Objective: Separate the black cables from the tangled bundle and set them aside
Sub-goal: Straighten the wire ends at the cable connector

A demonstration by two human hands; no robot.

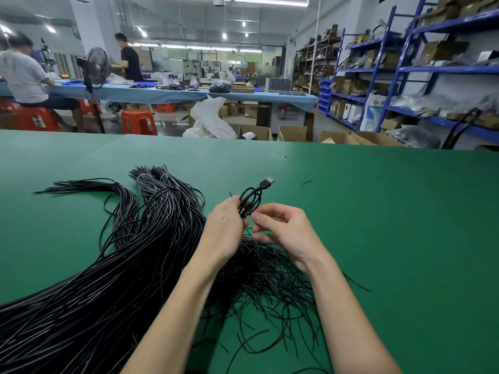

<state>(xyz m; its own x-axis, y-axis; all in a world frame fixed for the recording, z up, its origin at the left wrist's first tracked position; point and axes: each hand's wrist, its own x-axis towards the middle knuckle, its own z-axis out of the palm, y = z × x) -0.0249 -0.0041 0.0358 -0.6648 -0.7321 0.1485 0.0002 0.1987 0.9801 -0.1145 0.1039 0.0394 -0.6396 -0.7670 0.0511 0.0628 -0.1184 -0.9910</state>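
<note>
A thick bundle of black cables (pixel 113 268) lies across the green table (pixel 391 225) on the left, its far ends tied with bands. A looser tangle of thin black cables (pixel 272 276) spreads below my hands. My left hand (pixel 226 225) grips a small coiled black cable (pixel 249 202) whose USB plug (pixel 267 182) sticks up to the right. My right hand (pixel 283 228) sits just right of the coil, fingers curled, thumb and forefinger close to the coil's lower loops; whether they pinch a strand I cannot tell.
A short loose cable piece (pixel 306 183) lies on the table to the far right. Beyond the far edge are cardboard boxes (pixel 293 133), orange stools (pixel 139 121), blue shelving (pixel 405 76) and two people at a blue bench (pixel 162 94).
</note>
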